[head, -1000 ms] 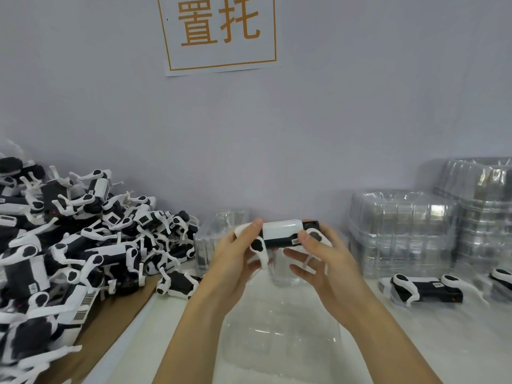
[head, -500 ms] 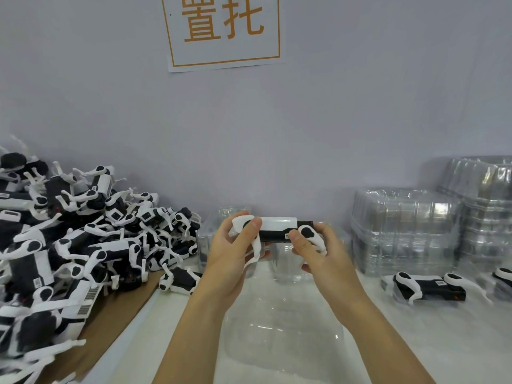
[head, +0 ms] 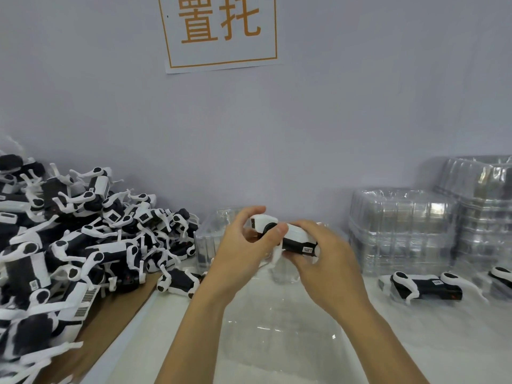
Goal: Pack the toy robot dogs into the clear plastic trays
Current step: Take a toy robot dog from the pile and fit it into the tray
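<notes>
Head view: two hands (head: 243, 245) (head: 327, 261), one dog (head: 288, 236).

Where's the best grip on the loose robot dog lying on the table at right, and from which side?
Take the loose robot dog by its black body, between the white hips, coming from above with fingers across its width. It lies on its side, long axis left-right, thin white legs splayed outward; those look flimsy and likely to snag. The tray stack behind blocks a rear approach.

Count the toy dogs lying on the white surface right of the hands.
2: one dog lies whole in front of the tray stacks; a second dog is cut off by the right frame edge. More may lie beyond it.
</notes>
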The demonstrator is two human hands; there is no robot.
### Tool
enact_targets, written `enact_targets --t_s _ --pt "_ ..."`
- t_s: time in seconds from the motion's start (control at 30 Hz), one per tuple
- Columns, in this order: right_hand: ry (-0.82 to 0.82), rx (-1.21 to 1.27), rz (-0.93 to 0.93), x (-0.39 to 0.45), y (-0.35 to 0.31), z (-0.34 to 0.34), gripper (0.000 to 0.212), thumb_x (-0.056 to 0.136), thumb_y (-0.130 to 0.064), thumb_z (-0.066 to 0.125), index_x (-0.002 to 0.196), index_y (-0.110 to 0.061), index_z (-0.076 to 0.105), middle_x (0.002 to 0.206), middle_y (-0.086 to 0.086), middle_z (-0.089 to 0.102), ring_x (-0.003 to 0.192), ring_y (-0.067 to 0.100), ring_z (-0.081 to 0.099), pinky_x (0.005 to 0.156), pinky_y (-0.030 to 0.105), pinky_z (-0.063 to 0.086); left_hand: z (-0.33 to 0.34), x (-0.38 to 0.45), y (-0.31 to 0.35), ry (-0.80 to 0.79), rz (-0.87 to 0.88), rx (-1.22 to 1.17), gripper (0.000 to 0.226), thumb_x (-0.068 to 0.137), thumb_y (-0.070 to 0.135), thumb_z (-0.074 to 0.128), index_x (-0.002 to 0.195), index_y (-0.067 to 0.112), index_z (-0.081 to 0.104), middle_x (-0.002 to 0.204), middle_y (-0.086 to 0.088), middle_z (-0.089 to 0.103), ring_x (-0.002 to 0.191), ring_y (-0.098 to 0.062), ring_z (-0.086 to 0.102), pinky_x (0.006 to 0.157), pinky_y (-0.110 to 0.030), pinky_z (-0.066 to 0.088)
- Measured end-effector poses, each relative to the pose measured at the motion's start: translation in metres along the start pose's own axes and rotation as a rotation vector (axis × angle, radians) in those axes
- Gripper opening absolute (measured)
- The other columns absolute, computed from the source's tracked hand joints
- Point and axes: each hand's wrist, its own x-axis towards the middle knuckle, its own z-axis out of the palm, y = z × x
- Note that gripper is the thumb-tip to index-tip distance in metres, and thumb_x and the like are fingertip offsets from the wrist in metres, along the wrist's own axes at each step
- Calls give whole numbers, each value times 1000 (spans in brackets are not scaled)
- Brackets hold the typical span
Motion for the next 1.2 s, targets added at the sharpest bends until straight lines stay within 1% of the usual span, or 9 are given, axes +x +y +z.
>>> enact_targets --t_s 0.1,0.2,0.3,0.5,0.67,0.83,0.93,1.1,1.2 --pt "24 36 50 0 5 -3 35 80 -28 79 105 -44 60 93 -22 64 89 2 59 77 34 52 -8 -1 -1 -7 -24 -21 54 82 64 65 122 28 62 102 2 77 95 -15 73 83 -29 57" --pt "31 38 142 2 14 -10 29 80 -36 78 101 -44 59 84 -19 65 79 4 61 70 34 51 -26 1 -17 160 -71 143 21 98 39 58 105 24 71 95 8 77 95 -15 72 85 -34 57" --pt "36 56 229 6 22 -21 25 83 -37 76 102 -37 60 84 -14 64 75 3 60 62 27 45 -43 -1 -44 168 -177 298 16 98 21 61 92 22 76 90 7 77 95 -16 71 89 -38 56" --pt "-5 158 307 6 25 -27 14 85 -30 74 96 -29 65 86 -7 64 75 2 60 60 20 39 -36 -3 -78 96 -329 239 17 94 14 66 107 22 72 107 8 73 106 -7 65 99 -30 50" --pt "-118 123 192 0 14 -5 20 82 -26 78 94 -37 66 92 -13 62 86 -5 56 67 9 39 -26 -2 -82 140 -482 2 18 94 6 60 107 7 72 110 -10 74 94 -18 68 64 -15 49" --pt "-299 -74 178 -14 15 16 26 80 -39 77 103 -36 65 95 -17 54 94 6 53 86 31 45 -23 -3 -83 178 -527 -94 18 95 11 55 95 7 72 90 -11 71 70 -16 64 53 -23 45" --pt "-367 -203 179 -17 16 18 32 81 -43 75 110 -43 62 99 -19 51 103 9 49 92 35 35 -24 -3 -85 140 -516 -95 34 94 10 51 75 17 78 71 -5 72 55 -12 66 45 -18 45" --pt "-395 -396 143 -16 19 15 27 80 -39 72 104 -43 62 94 -15 49 100 13 46 84 34 26 -23 -2 -85 183 -500 -78 30 95 4 52 88 16 78 97 -3 75 83 -18 67 61 -25 50" --pt "-385 -361 157 -18 22 15 26 78 -42 74 101 -42 63 93 -15 53 98 11 49 83 33 25 -21 -2 -84 202 -503 -89 30 95 1 50 89 14 76 84 1 76 75 -12 69 52 -24 51"
